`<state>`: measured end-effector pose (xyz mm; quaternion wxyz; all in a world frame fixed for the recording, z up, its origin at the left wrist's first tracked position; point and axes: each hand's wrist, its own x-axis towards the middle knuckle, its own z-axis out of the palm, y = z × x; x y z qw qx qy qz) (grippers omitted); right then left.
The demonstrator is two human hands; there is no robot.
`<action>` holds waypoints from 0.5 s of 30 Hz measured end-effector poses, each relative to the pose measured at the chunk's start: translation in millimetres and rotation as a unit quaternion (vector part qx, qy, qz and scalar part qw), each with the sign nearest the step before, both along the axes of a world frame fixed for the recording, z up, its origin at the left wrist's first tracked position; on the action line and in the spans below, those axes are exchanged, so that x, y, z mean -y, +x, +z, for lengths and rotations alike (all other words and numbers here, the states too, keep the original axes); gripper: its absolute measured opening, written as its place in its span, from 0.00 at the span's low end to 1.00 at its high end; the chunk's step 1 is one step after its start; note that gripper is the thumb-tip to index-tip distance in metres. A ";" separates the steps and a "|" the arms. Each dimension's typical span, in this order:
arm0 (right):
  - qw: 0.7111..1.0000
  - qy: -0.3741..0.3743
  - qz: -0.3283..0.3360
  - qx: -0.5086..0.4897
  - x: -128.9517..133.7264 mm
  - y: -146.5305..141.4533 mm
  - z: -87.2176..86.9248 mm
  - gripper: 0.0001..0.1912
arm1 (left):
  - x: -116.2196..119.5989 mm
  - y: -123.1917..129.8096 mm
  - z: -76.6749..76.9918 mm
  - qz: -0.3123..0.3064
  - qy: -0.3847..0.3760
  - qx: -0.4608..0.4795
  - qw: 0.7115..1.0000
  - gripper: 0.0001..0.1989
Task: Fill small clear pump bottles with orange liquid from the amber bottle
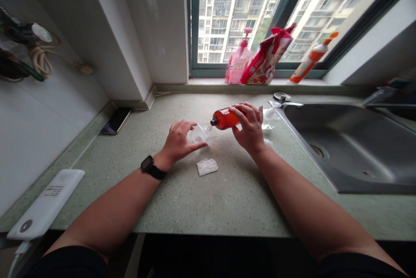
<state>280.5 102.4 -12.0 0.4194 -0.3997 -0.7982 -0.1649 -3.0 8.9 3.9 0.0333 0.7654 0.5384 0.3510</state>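
Observation:
My right hand (pixel 249 127) is wrapped round an amber-red bottle (pixel 225 118), tipped nearly flat. Its uncapped black neck points left and slightly down. My left hand (pixel 180 139) grips a small clear plastic container (pixel 198 134) between thumb and fingers. The bottle's mouth is beside the container; a clear shape between them is too faint to name, and I cannot tell whether liquid is flowing. Nearer me on the counter lies a folded white tissue (pixel 207 167). Partly behind my right hand is a clear and white object (pixel 269 117), its kind unclear.
A steel sink (pixel 357 148) takes up the right. On the windowsill stand a pink pump bottle (pixel 238 63), a red pouch (pixel 268 59) and an orange-white bottle (pixel 308 63). On the left lie a phone (pixel 116 121) and a white power bank (pixel 48 202) with a cable.

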 end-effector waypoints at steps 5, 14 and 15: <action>1.000 0.021 0.000 -0.004 1.3 -1.1 1.2 0.35 | 0.3 0.6 -0.2 -0.001 -0.003 0.001 1.000 0.35; 1.000 0.022 -0.008 0.002 2.6 -2.0 2.1 0.36 | 0.2 0.8 -0.4 -0.002 -0.009 -0.001 1.000 0.36; 1.000 0.019 -0.012 0.003 2.8 -2.0 2.3 0.36 | 0.1 0.8 -0.6 -0.003 -0.009 -0.001 1.000 0.36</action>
